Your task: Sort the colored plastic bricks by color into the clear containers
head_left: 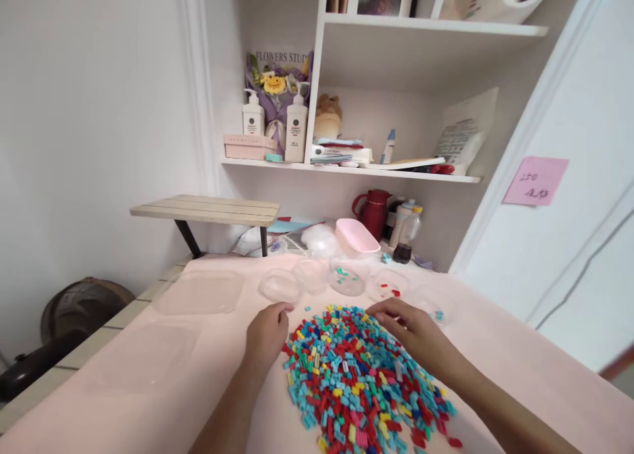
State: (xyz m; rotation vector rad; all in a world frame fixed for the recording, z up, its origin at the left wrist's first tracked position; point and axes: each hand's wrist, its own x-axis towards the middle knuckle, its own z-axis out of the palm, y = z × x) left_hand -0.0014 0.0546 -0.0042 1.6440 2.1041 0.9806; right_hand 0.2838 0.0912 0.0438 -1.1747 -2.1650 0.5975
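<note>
A broad pile of small toy bricks (347, 368) in red, light blue, yellow, green and pink is spread over the pink table cover (228, 381). Beside the pile's upper left edge is my left hand (266, 332), closed with its fingers curled; whether anything is inside is hidden. My right hand (409, 325) hovers at the pile's upper right edge, index finger and thumb a little apart, fingertips close to the bricks, no brick visible between them. Behind the pile, one clear dish (364, 285) holds several green bricks. Another clear dish (409, 285) has a few red ones.
A right-hand clear dish (453, 305) holds light blue bricks. More transparent containers (281, 287) and lids (148, 355) lie left. At the back stand a pink tub (356, 236), red jug (374, 213), bottle (409, 236) and small wooden stand (208, 209), below shelves (396, 170).
</note>
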